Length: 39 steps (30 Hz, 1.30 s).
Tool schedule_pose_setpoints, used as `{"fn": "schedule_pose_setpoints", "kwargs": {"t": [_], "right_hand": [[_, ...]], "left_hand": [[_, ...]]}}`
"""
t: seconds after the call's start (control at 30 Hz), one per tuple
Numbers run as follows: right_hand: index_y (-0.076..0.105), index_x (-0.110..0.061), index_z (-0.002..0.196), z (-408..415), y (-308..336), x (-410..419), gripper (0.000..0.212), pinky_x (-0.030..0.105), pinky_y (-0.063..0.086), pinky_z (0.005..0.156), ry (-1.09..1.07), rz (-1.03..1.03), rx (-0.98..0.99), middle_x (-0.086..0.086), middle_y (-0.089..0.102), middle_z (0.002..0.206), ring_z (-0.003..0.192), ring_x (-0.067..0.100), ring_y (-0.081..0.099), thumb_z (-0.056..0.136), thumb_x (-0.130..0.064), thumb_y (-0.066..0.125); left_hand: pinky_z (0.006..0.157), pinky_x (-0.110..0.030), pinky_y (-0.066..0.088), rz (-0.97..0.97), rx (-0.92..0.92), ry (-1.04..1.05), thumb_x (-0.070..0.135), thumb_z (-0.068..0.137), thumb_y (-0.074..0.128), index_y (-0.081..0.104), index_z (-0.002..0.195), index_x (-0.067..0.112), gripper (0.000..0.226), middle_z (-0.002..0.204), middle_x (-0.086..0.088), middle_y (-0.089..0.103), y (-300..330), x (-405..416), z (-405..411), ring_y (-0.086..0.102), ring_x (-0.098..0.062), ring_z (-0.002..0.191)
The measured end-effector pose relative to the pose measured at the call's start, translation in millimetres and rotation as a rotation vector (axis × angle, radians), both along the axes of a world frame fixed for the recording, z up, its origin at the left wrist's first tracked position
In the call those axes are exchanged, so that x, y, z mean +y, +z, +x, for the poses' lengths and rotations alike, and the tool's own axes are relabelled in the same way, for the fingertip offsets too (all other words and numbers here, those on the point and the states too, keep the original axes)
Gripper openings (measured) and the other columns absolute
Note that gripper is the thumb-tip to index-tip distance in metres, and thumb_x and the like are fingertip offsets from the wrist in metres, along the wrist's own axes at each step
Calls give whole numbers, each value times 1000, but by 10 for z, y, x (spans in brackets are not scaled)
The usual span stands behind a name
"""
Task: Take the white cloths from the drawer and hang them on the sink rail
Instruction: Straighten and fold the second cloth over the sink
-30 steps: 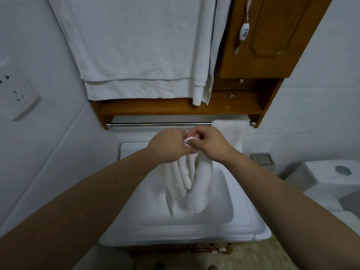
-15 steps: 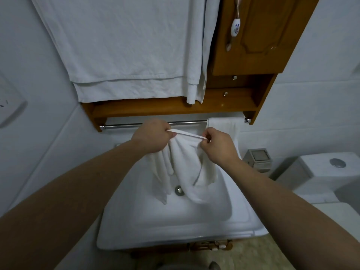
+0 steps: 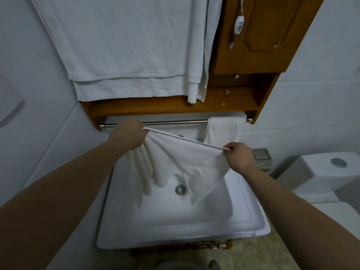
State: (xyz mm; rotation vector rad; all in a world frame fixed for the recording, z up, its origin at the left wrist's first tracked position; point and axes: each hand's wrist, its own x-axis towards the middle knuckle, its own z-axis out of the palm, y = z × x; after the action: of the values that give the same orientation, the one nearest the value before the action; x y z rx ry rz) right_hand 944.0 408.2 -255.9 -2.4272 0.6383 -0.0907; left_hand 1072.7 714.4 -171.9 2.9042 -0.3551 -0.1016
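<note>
A white cloth (image 3: pixel 181 160) hangs stretched between my two hands above the white sink (image 3: pixel 175 217). My left hand (image 3: pixel 128 136) grips its upper left corner just in front of the metal rail (image 3: pixel 175 122). My right hand (image 3: pixel 238 155) pinches the other end of the top hem, lower and to the right. The cloth's folds droop toward the drain. Another white cloth (image 3: pixel 222 129) hangs over the right end of the rail.
A wooden wall cabinet (image 3: pixel 253 36) with a shelf sits above the rail. Large white towels (image 3: pixel 126 45) hang down over it. A small bin (image 3: pixel 262 155) and a toilet tank (image 3: pixel 321 172) stand to the right. A wall socket (image 3: pixel 9 104) is at the left.
My hands have pulled apart, spreading the bunched cloth wide along its top hem. The left hand rose toward the rail; the right hand moved out to the right.
</note>
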Motion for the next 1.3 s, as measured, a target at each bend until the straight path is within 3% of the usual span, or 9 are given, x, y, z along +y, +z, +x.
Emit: {"fn": "schedule_pose_setpoints", "kwargs": {"t": [0.07,0.2,0.3,0.43,0.57,0.8,1.0,1.2,1.3], "right_hand": [[73,-18,93,-43,-1,-70,20,36,58,66,-55,166,-33,5,73,76,69,22,70,95,-14,53],[73,-16,82,-125,120,-2,26,30,46,59,3,285,-103,5,67,58,53,16,58,98,-18,53],[64,-4,66,-122,299,158,37,34,40,57,81,548,-133,13,56,54,51,21,47,99,-15,53],[72,2,101,-60,494,367,23,28,38,48,131,775,-102,16,53,59,48,17,46,100,-6,50],[64,-18,124,28,662,621,32,29,40,47,92,764,-175,7,53,56,46,17,49,99,-3,50],[70,-6,97,61,980,1021,34,41,61,66,223,960,-166,21,68,73,60,30,68,91,9,40],[67,-7,112,46,998,937,37,41,61,80,282,826,-142,17,69,88,73,29,71,87,12,45],[70,-9,103,40,982,805,28,31,59,71,288,706,-61,6,70,75,70,24,72,86,10,58],[68,-7,95,56,972,762,19,34,61,71,262,615,-58,11,70,74,65,22,71,85,8,61]], "left_hand": [[89,-39,48,3,13,21,40,96,53,70,111,6,41,113,-17,65,11,90,36,59,-34,107],[73,-33,45,-44,69,23,41,97,51,71,96,2,44,92,-15,66,-6,144,-1,62,-30,92],[75,-32,44,-25,109,11,41,98,52,69,109,5,42,105,-14,66,-7,52,-63,61,-29,98],[97,-40,44,-237,124,105,46,95,56,46,141,10,59,138,-15,53,20,-94,-139,52,-33,122],[91,-36,43,-577,198,86,52,98,45,53,135,16,52,134,-8,55,58,-314,-310,53,-25,116],[81,-33,40,-815,273,78,38,102,39,51,123,20,30,110,2,54,174,-746,-568,51,-17,99],[96,-50,50,-1036,504,164,32,100,44,55,107,25,15,113,-9,62,202,-819,-551,61,-29,105],[101,-54,45,-977,603,113,69,77,45,36,145,30,79,140,-12,51,182,-873,-564,52,-35,124],[91,-44,52,-929,661,25,64,89,47,34,145,25,69,122,-18,59,228,-895,-617,61,-31,107]]}}
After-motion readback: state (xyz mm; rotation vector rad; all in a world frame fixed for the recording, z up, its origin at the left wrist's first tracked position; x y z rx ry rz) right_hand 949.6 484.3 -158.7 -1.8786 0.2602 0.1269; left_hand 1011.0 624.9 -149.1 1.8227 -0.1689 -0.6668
